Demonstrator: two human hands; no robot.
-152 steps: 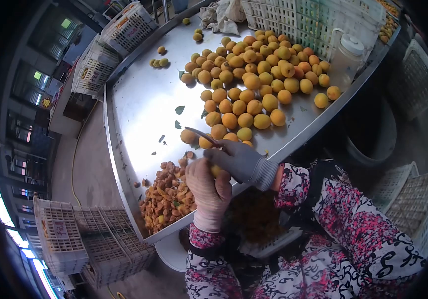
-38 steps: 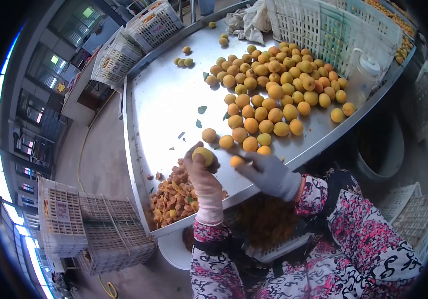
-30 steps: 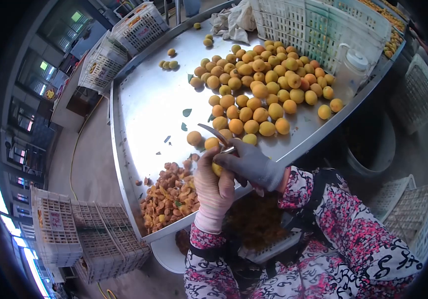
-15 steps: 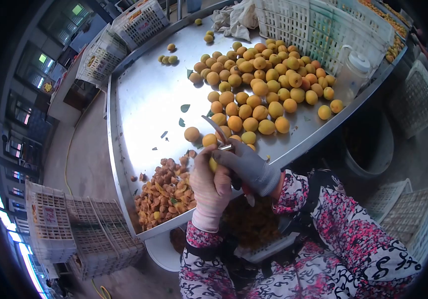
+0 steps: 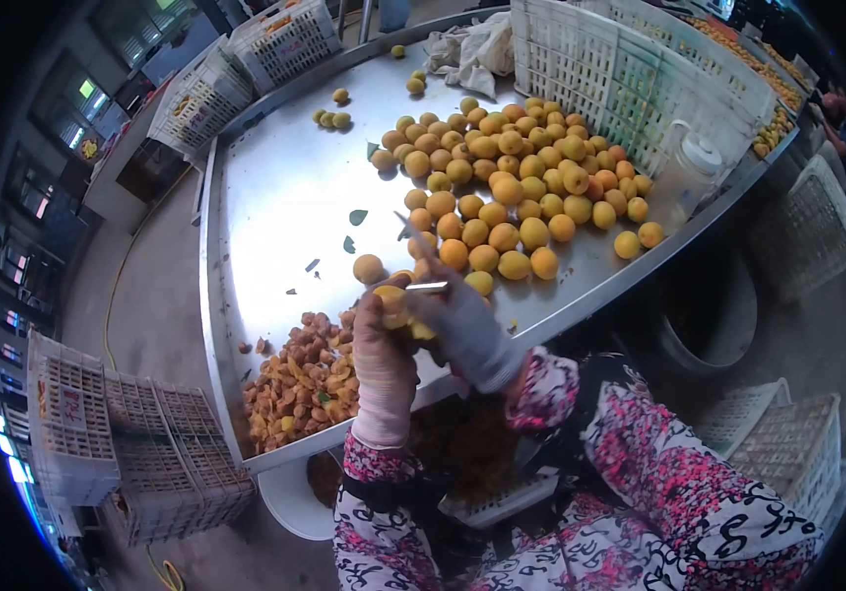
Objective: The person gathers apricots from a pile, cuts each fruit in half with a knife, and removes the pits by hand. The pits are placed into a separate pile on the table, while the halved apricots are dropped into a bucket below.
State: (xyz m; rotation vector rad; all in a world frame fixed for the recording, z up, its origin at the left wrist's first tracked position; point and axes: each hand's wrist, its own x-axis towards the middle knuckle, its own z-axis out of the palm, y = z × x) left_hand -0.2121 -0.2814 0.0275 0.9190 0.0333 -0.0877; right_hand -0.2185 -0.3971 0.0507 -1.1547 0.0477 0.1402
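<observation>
My left hand (image 5: 380, 357), in a pale pink glove, holds a yellow apricot (image 5: 393, 305) at the near edge of the steel table (image 5: 275, 207). My right hand (image 5: 464, 325), in a grey glove, grips a small knife (image 5: 421, 266) whose blade points up and away, right against that apricot. The two hands touch over the fruit. A heap of whole apricots (image 5: 512, 177) lies just beyond them. A pile of brownish pits and scraps (image 5: 290, 379) sits to the left of my left hand.
White plastic crates (image 5: 630, 69) stand at the table's far right, with a cloth (image 5: 467, 49) and a clear jug (image 5: 684, 172) nearby. More crates (image 5: 137, 443) are stacked on the floor at left. A basket with cut fruit (image 5: 462, 453) sits below the table edge.
My hands came together on one apricot after my right hand had reached to the heap. The knife now works against the fruit, and the view has shifted slightly.
</observation>
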